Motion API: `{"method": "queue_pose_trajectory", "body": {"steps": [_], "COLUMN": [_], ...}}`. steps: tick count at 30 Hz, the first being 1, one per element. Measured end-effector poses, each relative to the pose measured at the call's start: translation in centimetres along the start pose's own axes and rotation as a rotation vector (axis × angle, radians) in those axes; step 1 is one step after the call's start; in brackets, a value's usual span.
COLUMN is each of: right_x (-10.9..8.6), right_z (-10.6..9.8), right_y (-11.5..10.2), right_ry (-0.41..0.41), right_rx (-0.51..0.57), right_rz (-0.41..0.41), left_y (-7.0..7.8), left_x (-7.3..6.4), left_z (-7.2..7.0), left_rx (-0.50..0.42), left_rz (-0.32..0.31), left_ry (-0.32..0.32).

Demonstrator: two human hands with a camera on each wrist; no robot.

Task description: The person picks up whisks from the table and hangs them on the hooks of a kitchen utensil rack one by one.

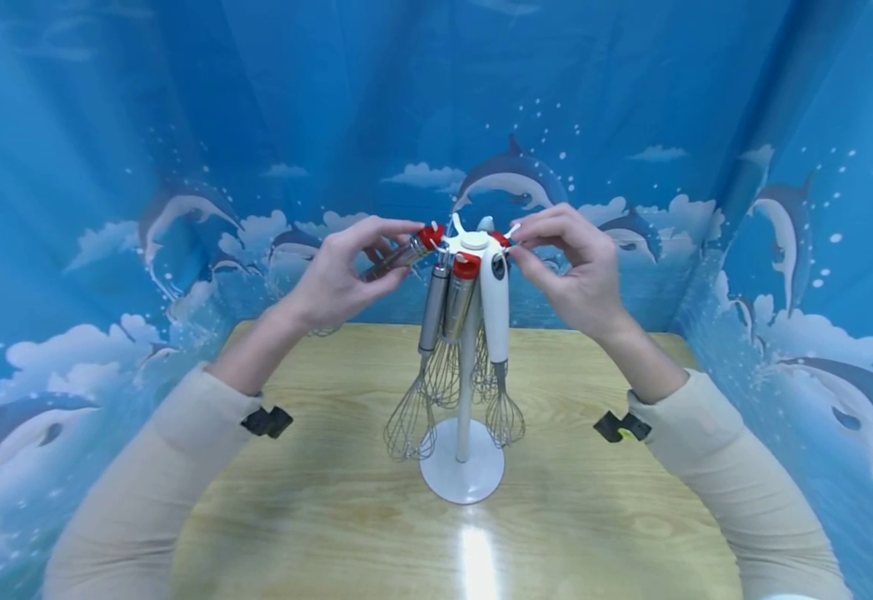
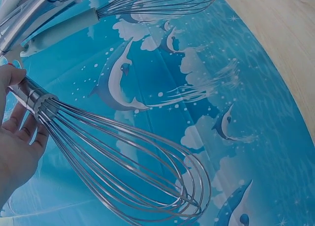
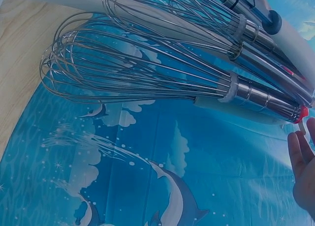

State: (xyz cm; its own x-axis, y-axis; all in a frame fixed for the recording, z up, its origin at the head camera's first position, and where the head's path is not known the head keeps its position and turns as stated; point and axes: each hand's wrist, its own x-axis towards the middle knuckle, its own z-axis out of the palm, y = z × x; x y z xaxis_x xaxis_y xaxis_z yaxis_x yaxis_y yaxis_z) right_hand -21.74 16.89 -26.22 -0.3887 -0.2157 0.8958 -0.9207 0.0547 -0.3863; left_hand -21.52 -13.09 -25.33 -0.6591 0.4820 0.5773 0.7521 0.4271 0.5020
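My left hand holds a wire whisk by its metal handle, tilted, its red end at the left side of a white stand with hooks. In the left wrist view, its wire loops point away from the stand. On the stand's right, my right hand pinches at the red end of another whisk, beside a white hook; the exact contact is partly hidden. Between the hands hang a grey-handled whisk, a red-topped metal whisk and a white-handled whisk.
The stand's round white base rests on a light wooden table. Blue curtains with dolphins enclose the back and sides. The hanging wire loops crowd around the white pole.
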Motion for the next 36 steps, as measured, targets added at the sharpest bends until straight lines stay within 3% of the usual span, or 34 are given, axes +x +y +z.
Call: {"method": "queue_pose_trajectory", "body": {"steps": [12, 36], "right_x": [0.0, -0.1], "right_z": [-0.1, 0.0], "right_y": [-0.1, -0.1], "right_ry": [-0.01, -0.008], "right_rx": [-0.004, -0.004], "right_rz": [0.016, 0.011], "left_y": [-0.5, -0.7], "left_x": [-0.3, -0.6], "left_z": [1.5, 3.8], "left_rx": [-0.068, -0.16], "left_rz": [0.015, -0.031], "left_ry": [0.022, 0.04]}}
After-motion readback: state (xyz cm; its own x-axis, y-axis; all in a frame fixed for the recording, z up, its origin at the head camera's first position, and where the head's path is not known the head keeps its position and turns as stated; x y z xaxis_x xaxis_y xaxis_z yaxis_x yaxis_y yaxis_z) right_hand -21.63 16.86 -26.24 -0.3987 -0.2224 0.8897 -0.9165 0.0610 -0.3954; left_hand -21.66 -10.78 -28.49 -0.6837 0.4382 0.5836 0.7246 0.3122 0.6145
